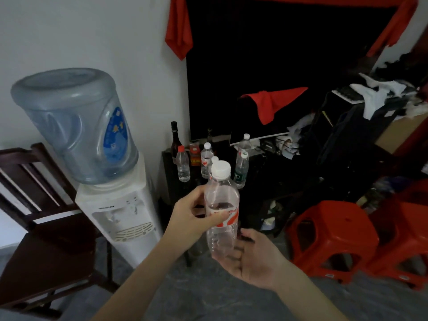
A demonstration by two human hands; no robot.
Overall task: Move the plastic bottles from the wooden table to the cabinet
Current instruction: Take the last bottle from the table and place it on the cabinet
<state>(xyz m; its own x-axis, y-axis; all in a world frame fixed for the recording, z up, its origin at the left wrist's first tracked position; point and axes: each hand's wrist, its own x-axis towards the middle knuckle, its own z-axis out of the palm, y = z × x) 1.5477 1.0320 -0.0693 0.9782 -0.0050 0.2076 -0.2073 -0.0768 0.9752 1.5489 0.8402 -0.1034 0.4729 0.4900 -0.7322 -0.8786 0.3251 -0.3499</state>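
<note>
A clear plastic bottle (221, 205) with a white cap and red label stands upright in mid-air in front of me. My left hand (192, 216) grips its middle, thumb across the label. My right hand (252, 258) lies palm up under the bottle's base, fingers relaxed and touching it. Behind, on the dark cabinet top (168, 156), stand several plastic bottles: one with a red cap (183, 166), one with a white cap (206, 162), and a green-labelled one (241, 169).
A water dispenser (120, 209) with a big blue jug stands at left, beside a dark wooden chair (34, 205). Red plastic stools (333, 237) sit at right. A dark glass bottle (174, 137) and piled clutter crowd the cabinet's back and right.
</note>
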